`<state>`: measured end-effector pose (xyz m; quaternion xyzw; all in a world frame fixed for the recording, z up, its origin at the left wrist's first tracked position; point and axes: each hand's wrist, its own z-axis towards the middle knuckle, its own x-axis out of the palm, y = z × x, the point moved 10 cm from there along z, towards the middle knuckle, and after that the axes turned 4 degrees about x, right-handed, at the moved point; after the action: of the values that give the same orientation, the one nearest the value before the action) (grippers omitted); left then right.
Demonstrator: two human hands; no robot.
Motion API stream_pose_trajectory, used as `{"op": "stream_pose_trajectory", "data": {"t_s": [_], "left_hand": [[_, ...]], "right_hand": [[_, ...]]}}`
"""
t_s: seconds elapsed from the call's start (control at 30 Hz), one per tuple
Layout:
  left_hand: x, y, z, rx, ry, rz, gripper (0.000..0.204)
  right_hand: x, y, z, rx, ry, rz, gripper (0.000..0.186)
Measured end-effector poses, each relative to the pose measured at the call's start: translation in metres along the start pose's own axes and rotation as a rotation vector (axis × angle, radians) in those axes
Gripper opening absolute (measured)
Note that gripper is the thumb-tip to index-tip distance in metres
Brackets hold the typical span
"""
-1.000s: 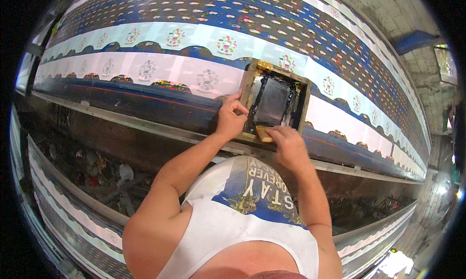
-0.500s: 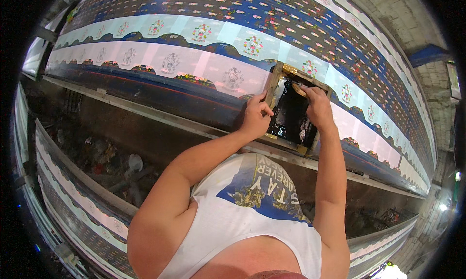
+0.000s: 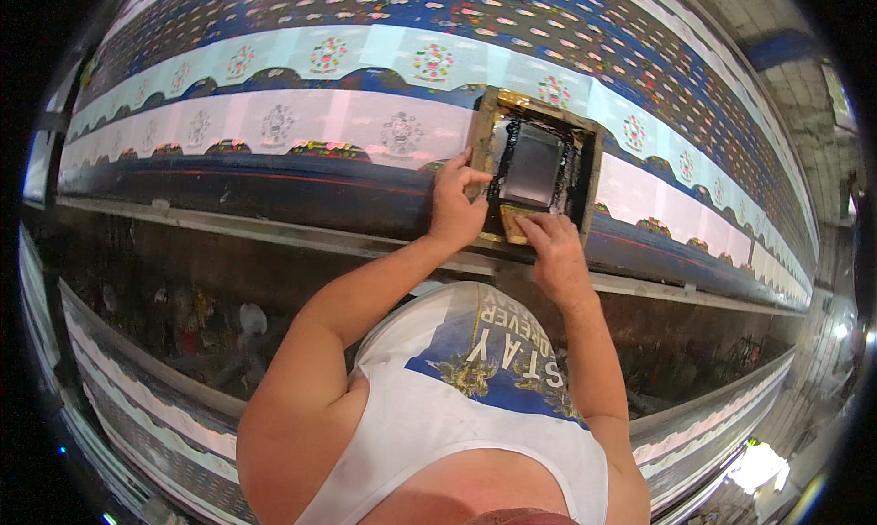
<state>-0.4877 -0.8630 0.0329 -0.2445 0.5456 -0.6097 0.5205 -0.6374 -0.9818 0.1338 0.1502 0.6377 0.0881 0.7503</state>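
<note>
A wooden screen frame (image 3: 589, 173) smeared with black ink rests on the long printing table (image 3: 301, 183), over a row of pale pink pieces (image 3: 402, 132) with grey printed motifs. Its mesh (image 3: 532, 164) shows a dull grey middle between thick black ink along the sides. My left hand (image 3: 459, 203) grips the frame's left edge, fingers curled. Near the bottom of the frame, inside it, my right hand (image 3: 557, 246) is closed on a wooden-handled squeegee (image 3: 513, 224).
Rows of pale blue pieces (image 3: 379, 50) with coloured prints and dark patterned strips lie beyond. A metal rail (image 3: 201, 215) edges the table, with a dark gap (image 3: 183, 297) below. Another printed table (image 3: 146, 388) runs behind me. A block wall (image 3: 767, 23) stands right.
Half a second ago the squeegee was at the far end of the screen; my right hand has drawn it back toward me, baring the grey middle. My left hand stays on the frame.
</note>
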Motion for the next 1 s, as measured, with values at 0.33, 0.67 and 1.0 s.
{"op": "stream_pose_trajectory", "data": {"t_s": [0.33,0.67,1.0], "left_hand": [[-0.002,-0.010,0.006,0.078,0.003,0.068,0.030],[0.124,-0.077,-0.020,0.084,-0.001,-0.035,0.025],[0.222,-0.091,-0.038,0.002,-0.032,-0.072,0.022]], "right_hand": [[-0.027,-0.052,-0.059,0.180,-0.307,0.176,0.045],[-0.056,-0.215,-0.165,0.495,-0.481,0.538,0.036],[-0.099,-0.275,-0.203,0.332,-0.399,0.223,0.032]]}}
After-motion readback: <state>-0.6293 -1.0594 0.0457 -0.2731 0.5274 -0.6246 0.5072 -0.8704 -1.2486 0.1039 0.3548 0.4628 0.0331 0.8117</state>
